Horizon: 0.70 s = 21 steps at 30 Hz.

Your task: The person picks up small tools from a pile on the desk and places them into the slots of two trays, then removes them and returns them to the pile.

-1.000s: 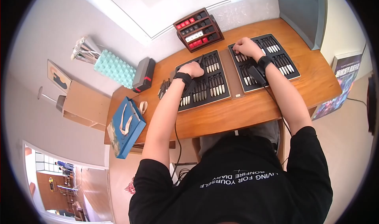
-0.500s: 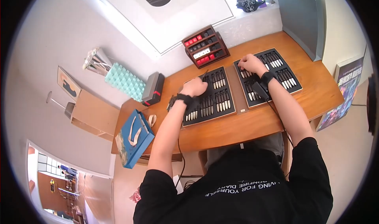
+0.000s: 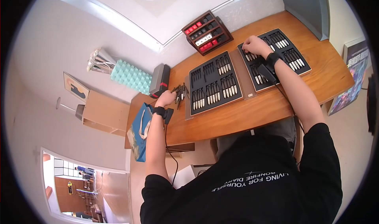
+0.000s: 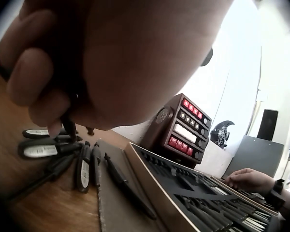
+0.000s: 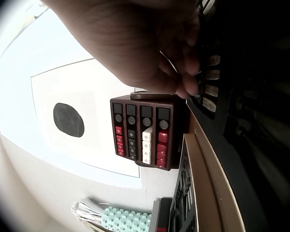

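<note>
My left hand [image 3: 166, 98] is at a loose pile of slim dark pen-like tools [image 3: 181, 93] on the table's left part. In the left wrist view its curled fingers pinch a dark tool [image 4: 67, 126], mostly hidden by the hand, above others with pale labels. Right of the pile lies an open two-leaf case. Its left tray [image 3: 197, 85] and right tray hold rows of these tools, pale ends toward the person. One tool sits askew in the left tray. My right hand [image 3: 256, 45] rests at the right tray's far left corner, bent fingertips by the pale ends; its grip cannot be told.
Behind the case stands a dark wooden rack [image 3: 208, 33] with red, black and white cubes. A grey box [image 3: 159, 80] and a blue paper bag [image 3: 139, 135] are at the left, near a teal bumpy block [image 3: 131, 76]. Cables trail from both wrists.
My left hand has moved left from over the left tray to the loose pile, and the dark tool it held there is out of its fingers. My right hand stays at its tray. The head view has shifted.
</note>
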### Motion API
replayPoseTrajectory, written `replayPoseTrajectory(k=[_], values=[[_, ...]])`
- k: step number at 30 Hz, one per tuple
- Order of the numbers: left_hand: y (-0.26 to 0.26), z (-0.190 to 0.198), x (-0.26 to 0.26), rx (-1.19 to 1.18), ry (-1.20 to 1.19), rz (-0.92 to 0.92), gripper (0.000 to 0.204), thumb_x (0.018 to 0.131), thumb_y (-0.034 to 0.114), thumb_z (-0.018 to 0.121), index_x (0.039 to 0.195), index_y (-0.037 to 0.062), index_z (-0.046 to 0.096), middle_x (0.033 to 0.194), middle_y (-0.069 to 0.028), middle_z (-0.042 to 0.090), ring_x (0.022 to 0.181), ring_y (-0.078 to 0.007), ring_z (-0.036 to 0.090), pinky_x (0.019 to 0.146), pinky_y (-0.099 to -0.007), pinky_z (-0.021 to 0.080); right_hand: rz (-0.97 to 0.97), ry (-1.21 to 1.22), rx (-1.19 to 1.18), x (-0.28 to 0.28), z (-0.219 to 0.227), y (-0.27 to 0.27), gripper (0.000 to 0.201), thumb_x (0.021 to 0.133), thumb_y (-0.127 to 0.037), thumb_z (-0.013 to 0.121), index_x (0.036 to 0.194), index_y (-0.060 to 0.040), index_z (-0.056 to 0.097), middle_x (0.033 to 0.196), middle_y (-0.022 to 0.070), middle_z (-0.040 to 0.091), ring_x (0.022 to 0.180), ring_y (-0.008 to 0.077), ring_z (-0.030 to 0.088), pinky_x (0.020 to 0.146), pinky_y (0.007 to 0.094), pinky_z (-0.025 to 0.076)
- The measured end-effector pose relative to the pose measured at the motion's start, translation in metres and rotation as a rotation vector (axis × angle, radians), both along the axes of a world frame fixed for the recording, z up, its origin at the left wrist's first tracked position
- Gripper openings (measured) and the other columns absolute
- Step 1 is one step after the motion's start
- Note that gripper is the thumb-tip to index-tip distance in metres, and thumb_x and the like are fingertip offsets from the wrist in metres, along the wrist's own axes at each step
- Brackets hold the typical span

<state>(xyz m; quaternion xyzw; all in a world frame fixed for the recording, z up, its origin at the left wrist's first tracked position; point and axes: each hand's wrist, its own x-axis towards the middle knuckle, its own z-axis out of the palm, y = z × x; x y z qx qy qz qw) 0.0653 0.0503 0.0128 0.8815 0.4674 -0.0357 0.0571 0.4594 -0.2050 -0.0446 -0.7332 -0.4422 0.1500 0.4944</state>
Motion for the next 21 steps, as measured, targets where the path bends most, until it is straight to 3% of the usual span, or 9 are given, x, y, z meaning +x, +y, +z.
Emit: replayPoseTrajectory(k=[2, 6, 8, 9, 13, 15, 21], values=[[-0.009, 0.007, 0.002, -0.109, 0.070, 0.068, 0.042, 0.086, 0.035, 0.052, 0.089, -0.0055, 0.062, 0.074, -0.0158, 0.063, 0.055, -0.0197, 0.058, 0.053, -0.0328, 0.045, 0.000, -0.024, -0.018, 0.000, 0.001, 0.000, 0.022, 0.083, -0.018, 0.061, 0.086, 0.0010, 0.071, 0.075, 0.0092, 0.070, 0.066, 0.0186, 0.065, 0.064, 0.0312, 0.050], [-0.044, 0.027, 0.021, -0.020, 0.214, 0.172, 0.051, 0.082, 0.045, 0.058, 0.085, -0.0052, 0.063, 0.078, -0.0188, 0.065, 0.063, -0.0259, 0.063, 0.059, -0.0345, 0.049, 0.010, 0.006, -0.047, -0.001, 0.003, -0.002, 0.023, 0.083, -0.018, 0.060, 0.087, 0.0009, 0.071, 0.076, 0.0095, 0.070, 0.068, 0.0189, 0.065, 0.066, 0.0311, 0.050], [-0.060, 0.032, 0.031, 0.279, 0.131, -0.027, 0.058, 0.078, 0.052, 0.062, 0.086, -0.0057, 0.064, 0.086, -0.0217, 0.067, 0.078, -0.0331, 0.066, 0.070, -0.0373, 0.051, -0.005, 0.005, 0.005, 0.000, 0.001, 0.000, 0.021, 0.079, -0.016, 0.063, 0.084, 0.0021, 0.071, 0.074, 0.0127, 0.070, 0.070, 0.0217, 0.068, 0.070, 0.0319, 0.051], [-0.070, 0.038, 0.042, 0.232, 0.123, -0.037, 0.058, 0.080, 0.052, 0.061, 0.089, -0.0054, 0.064, 0.090, -0.0220, 0.068, 0.089, -0.0364, 0.064, 0.077, -0.0400, 0.050, -0.005, 0.004, 0.000, 0.001, 0.000, 0.000, 0.021, 0.079, -0.016, 0.063, 0.084, 0.0021, 0.071, 0.074, 0.0127, 0.070, 0.070, 0.0217, 0.068, 0.070, 0.0319, 0.051], [-0.091, 0.026, 0.087, 0.195, -0.056, -0.181, 0.055, 0.079, 0.053, 0.059, 0.088, -0.0006, 0.067, 0.087, -0.0241, 0.067, 0.089, -0.0357, 0.065, 0.074, -0.0412, 0.051, -0.002, 0.006, -0.006, 0.000, 0.002, 0.000, 0.020, 0.079, -0.016, 0.063, 0.085, 0.0017, 0.071, 0.074, 0.0126, 0.070, 0.070, 0.0218, 0.068, 0.070, 0.0319, 0.051], [-0.101, 0.016, 0.116, 0.132, -0.127, -0.269, 0.054, 0.081, 0.054, 0.057, 0.090, 0.0017, 0.066, 0.090, -0.0226, 0.067, 0.091, -0.0361, 0.065, 0.080, -0.0412, 0.050, -0.012, 0.017, -0.011, -0.002, 0.003, -0.002, 0.020, 0.079, -0.016, 0.063, 0.084, 0.0014, 0.071, 0.074, 0.0125, 0.070, 0.070, 0.0219, 0.068, 0.070, 0.0321, 0.051], [-0.106, -0.010, 0.182, 0.114, -0.026, -0.341, 0.064, 0.079, 0.057, 0.060, 0.098, -0.0040, 0.062, 0.094, -0.0227, 0.067, 0.088, -0.0343, 0.066, 0.077, -0.0393, 0.050, -0.015, -0.002, 0.007, -0.002, 0.003, -0.002, 0.020, 0.079, -0.017, 0.062, 0.082, 0.0004, 0.071, 0.073, 0.0126, 0.070, 0.069, 0.0217, 0.067, 0.069, 0.0322, 0.051]])
